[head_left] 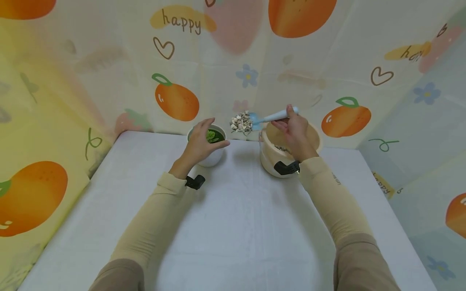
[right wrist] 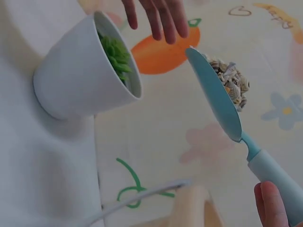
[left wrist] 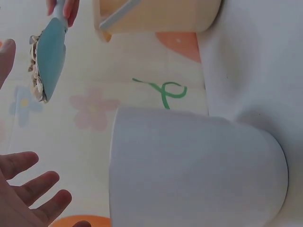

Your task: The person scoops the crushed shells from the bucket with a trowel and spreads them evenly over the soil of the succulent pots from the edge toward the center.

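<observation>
My right hand (head_left: 296, 133) grips the pale blue handle of a small toy shovel (head_left: 270, 117), raised above the table. A heap of small shells (head_left: 241, 122) lies on its blue blade, which points left. To the left stands a white flowerpot (head_left: 210, 159) with a green succulent (right wrist: 115, 54) inside. Over the pot's left rim is my left hand (head_left: 199, 142), fingers and thumb spread apart, holding nothing. Beneath my right hand sits a cream bucket (head_left: 271, 155) with more shells in it, partly hidden by that hand.
A white cloth covers the table (head_left: 247, 226). Fruit-printed sheets (head_left: 225, 81) hang close behind the pot and bucket and along both sides. The bucket's thin pale carrying handle (left wrist: 120, 14) hangs at its side. Each wrist wears a black camera mount (head_left: 195, 182).
</observation>
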The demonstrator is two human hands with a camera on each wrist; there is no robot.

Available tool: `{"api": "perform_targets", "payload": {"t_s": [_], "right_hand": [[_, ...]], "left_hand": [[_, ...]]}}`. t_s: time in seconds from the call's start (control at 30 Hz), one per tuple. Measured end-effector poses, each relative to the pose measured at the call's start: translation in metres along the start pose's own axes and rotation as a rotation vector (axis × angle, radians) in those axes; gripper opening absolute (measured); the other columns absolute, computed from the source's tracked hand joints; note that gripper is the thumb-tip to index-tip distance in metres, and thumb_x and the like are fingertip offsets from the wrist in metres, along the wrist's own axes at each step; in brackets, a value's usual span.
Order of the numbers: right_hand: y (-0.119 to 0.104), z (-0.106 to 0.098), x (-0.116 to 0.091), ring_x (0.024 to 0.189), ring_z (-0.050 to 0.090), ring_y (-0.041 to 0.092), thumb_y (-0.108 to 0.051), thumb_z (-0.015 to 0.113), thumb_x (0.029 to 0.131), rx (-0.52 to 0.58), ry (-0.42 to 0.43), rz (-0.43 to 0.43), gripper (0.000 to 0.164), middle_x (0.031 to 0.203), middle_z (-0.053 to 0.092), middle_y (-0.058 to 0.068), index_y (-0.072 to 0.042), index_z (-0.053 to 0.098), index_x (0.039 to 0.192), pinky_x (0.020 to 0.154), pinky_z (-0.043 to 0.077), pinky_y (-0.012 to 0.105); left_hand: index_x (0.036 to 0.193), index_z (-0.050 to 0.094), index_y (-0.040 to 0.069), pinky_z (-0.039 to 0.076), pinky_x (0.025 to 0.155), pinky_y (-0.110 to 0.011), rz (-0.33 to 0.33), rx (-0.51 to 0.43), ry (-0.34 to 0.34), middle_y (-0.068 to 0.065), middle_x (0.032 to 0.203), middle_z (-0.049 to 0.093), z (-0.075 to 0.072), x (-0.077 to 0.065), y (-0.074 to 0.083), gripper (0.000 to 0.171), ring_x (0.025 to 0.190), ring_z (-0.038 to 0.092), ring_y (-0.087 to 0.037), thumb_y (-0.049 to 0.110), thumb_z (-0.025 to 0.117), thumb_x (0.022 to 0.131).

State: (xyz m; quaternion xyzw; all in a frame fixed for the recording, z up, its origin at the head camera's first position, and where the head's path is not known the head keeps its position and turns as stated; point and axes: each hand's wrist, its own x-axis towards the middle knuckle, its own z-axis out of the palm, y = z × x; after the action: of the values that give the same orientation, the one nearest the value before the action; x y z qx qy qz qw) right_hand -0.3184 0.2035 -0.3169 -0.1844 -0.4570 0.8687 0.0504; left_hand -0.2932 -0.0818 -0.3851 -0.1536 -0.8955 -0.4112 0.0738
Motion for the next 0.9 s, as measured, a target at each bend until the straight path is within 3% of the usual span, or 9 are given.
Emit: {"api": "perform_targets", "payload": {"t_s": [0.37, 0.57, 0.7, 0.9], "right_hand": [[0.021, 0.025, 0.002, 0.074, 0.068, 0.026, -0.026, 0.054, 0.099, -0.009, -0.004, 0.004, 0.02, 0.078, 0.061, 0.013, -0.007, 0.053, 0.093, 0.066, 0.059, 0.037], [0.031, 0.032, 0.003, 0.102, 0.067, 0.035, -0.025, 0.055, 0.099, 0.004, -0.007, 0.007, 0.019, 0.078, 0.062, 0.013, -0.008, 0.054, 0.092, 0.07, 0.058, 0.039], [0.036, 0.038, 0.001, 0.115, 0.06, 0.039, -0.026, 0.055, 0.099, 0.005, -0.007, 0.006, 0.019, 0.079, 0.061, 0.013, -0.007, 0.053, 0.095, 0.08, 0.056, 0.043], [0.043, 0.047, -0.002, 0.113, 0.062, 0.039, -0.027, 0.056, 0.098, -0.025, 0.001, 0.005, 0.029, 0.083, 0.062, 0.014, -0.002, 0.055, 0.113, 0.085, 0.055, 0.044]], "left_hand": [[0.153, 0.03, 0.012, 0.027, 0.113, -0.063, -0.016, -0.025, 0.023, -0.015, 0.158, 0.027, -0.016, -0.008, -0.016, 0.097, 0.145, 0.021, -0.038, 0.048, 0.079, 0.077], [0.153, 0.029, 0.012, 0.026, 0.113, -0.064, -0.023, -0.03, 0.037, -0.017, 0.158, 0.025, -0.022, -0.01, -0.025, 0.104, 0.146, 0.02, -0.038, 0.057, 0.078, 0.073], [0.154, 0.028, 0.012, 0.024, 0.113, -0.065, -0.03, -0.029, 0.033, -0.016, 0.159, 0.024, -0.025, -0.012, -0.03, 0.107, 0.146, 0.019, -0.037, 0.06, 0.078, 0.072], [0.154, 0.025, 0.011, 0.022, 0.114, -0.065, -0.049, -0.047, 0.033, -0.015, 0.16, 0.022, -0.028, -0.014, -0.037, 0.108, 0.148, 0.017, -0.036, 0.057, 0.079, 0.073]]}}
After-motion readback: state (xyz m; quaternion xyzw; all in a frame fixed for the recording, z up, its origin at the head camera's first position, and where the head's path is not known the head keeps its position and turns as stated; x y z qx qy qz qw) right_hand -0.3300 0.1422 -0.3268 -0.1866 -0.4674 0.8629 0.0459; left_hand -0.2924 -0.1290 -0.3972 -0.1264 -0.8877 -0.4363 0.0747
